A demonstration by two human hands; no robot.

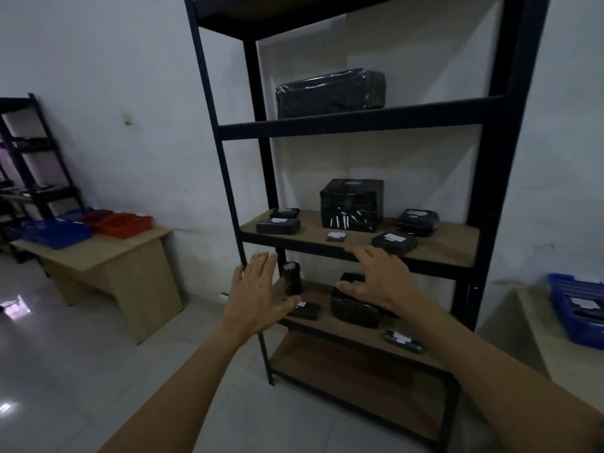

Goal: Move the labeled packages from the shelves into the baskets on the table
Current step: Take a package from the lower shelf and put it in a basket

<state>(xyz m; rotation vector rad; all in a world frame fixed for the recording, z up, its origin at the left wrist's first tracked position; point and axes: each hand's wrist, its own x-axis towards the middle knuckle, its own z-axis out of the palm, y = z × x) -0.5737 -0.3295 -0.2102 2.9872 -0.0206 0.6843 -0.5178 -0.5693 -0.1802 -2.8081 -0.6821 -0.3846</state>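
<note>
- Head view, hands: I read the left hand [258, 289] as wide open, fingers straight and spread, with nothing in it. It is raised in front of the left post of the black shelf unit [353, 125].
- The right hand [376, 279] is also open and holds nothing, fingers loosely spread over a black box package [354, 308] on the lower shelf (I cannot tell whether they touch it).
- Head view, lower shelf: an upright cylinder package [292, 277] stands just beside the left hand. A small flat package [307, 310] lies by its thumb, and a narrow package [403, 341] lies near the front edge.
- Middle shelf: a cube package [351, 204] stands at the back, with flat labeled packages [394, 243] around it.
- Upper shelf: one long wrapped package [330, 93].
- Baskets: a blue basket [57, 233] and a red basket [122, 223] sit on the left table [108, 253], well apart from the shelves. Another blue basket [575, 312] sits at the right edge.
</note>
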